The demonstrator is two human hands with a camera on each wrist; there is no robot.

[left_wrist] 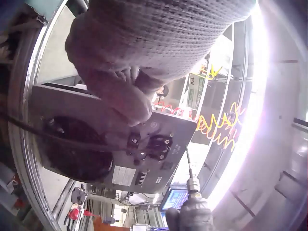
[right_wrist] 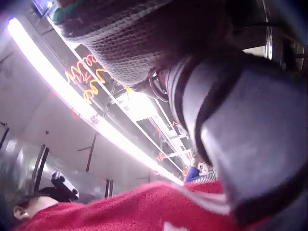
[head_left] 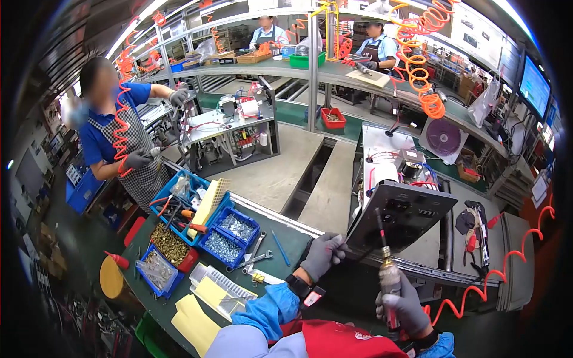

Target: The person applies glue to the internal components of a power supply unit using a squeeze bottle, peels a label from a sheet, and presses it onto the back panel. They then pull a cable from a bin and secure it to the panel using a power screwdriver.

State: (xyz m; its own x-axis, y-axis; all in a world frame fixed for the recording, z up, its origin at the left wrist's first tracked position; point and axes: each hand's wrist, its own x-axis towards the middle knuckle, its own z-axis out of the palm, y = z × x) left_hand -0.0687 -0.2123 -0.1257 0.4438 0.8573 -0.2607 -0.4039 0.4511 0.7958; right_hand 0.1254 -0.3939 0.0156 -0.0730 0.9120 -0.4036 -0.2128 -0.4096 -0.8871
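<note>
My right hand [head_left: 412, 304], in a grey glove, grips a powered screwdriver [head_left: 390, 279] with its long bit pointing up, in front of a black panel [head_left: 403, 215]. The left wrist view shows the screwdriver's metal nose [left_wrist: 193, 186] near the panel's corner. My gloved left hand [head_left: 324, 255] is beside the panel's lower left edge, fingers curled. In the left wrist view its fingertips [left_wrist: 137, 113] overlap the panel's edge near several sockets, thumb and fingers close together; I cannot tell whether they pinch something small. A black cable [left_wrist: 62, 139] crosses the panel. The right wrist view shows mostly glove [right_wrist: 130, 53].
Left on the green bench [head_left: 280, 230] are blue bins of screws [head_left: 224, 246], wrenches [head_left: 253, 261] and a yellow foam block [head_left: 210, 204]. Another open machine [head_left: 230, 125] stands beyond, with a person [head_left: 122, 119] at it. A coiled orange hose [head_left: 495, 274] runs along the right.
</note>
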